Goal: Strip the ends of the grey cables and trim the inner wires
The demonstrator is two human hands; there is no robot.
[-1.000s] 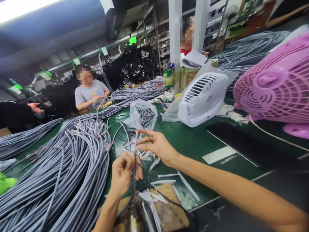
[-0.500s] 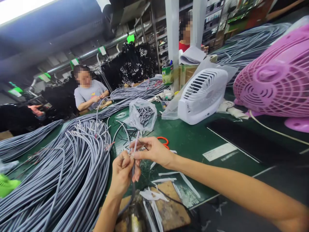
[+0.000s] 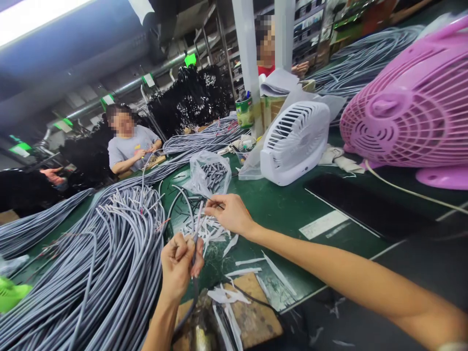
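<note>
A grey cable [image 3: 195,282] runs up through my left hand [image 3: 179,258], whose fingers are closed around it. Its pale end [image 3: 199,214] sticks up above those fingers. Up and to the right, my right hand [image 3: 232,214] is apart from the left, with thumb and fingers pinched together. A thin dark strip [image 3: 215,202] shows at its fingertips; its exact kind is unclear. Just beyond the right hand lies a clear plastic bag [image 3: 210,173] of short grey tube pieces. White scraps [image 3: 210,229] are scattered on the green table [image 3: 270,209] below it.
A large bundle of grey cables [image 3: 120,253] covers the left side. At right stand a white fan [image 3: 296,141] and a pink fan [image 3: 405,107], with a black mat [image 3: 365,204] in front. A wooden board [image 3: 252,312] sits near me. A co-worker [image 3: 131,141] sits across the table.
My right hand has drawn up and away from the left hand, uncovering the white scraps. The orange scissor handles are now hidden behind it. My left hand keeps its grip; the view has shifted slightly.
</note>
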